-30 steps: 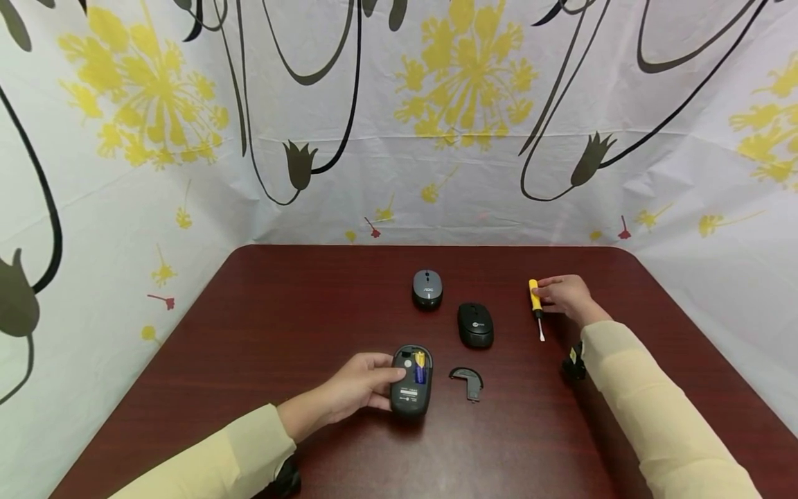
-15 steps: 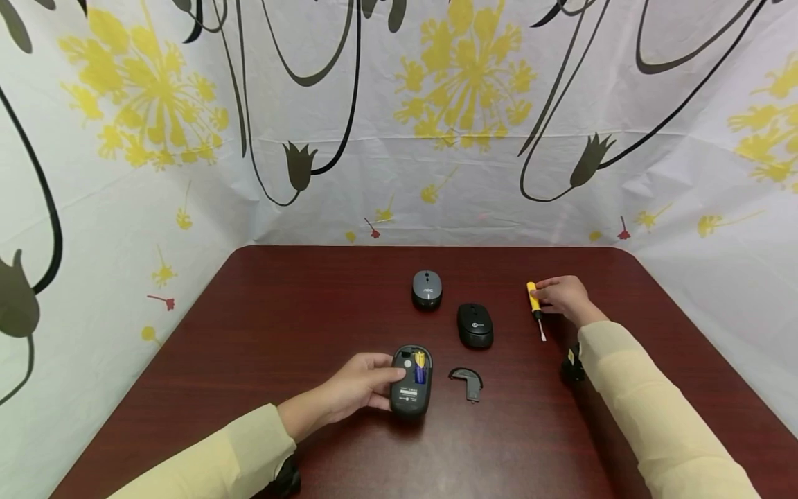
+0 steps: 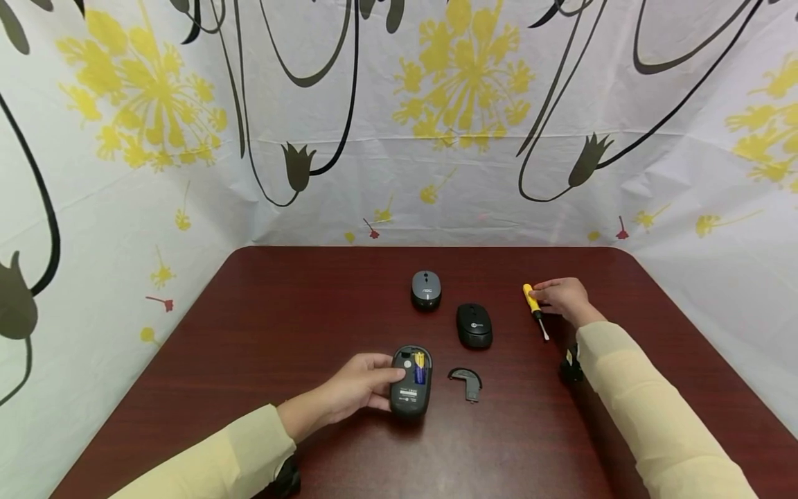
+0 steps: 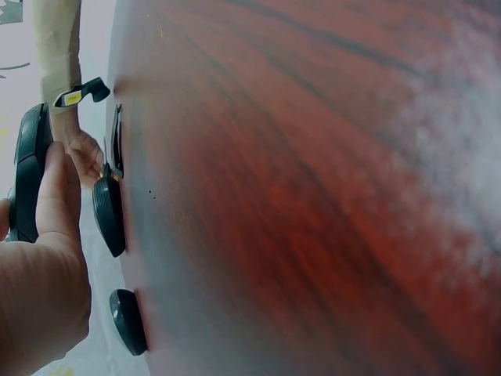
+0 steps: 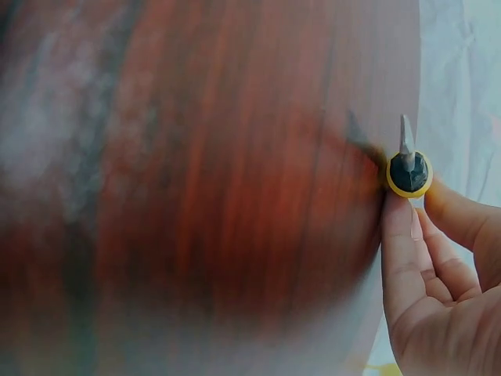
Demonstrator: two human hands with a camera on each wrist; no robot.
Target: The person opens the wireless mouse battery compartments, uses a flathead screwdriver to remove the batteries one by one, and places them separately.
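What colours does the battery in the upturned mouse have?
Yellow and blue; the battery shows best in the head view.

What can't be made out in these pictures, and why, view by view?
Held mouse: head view, small print too tiny to read.
Left hand: head view, partly hidden behind that mouse; left wrist view, cut off by the left edge.
Screwdriver handle: right wrist view, mostly hidden behind its black collar.
Table: right wrist view, surface blurred.
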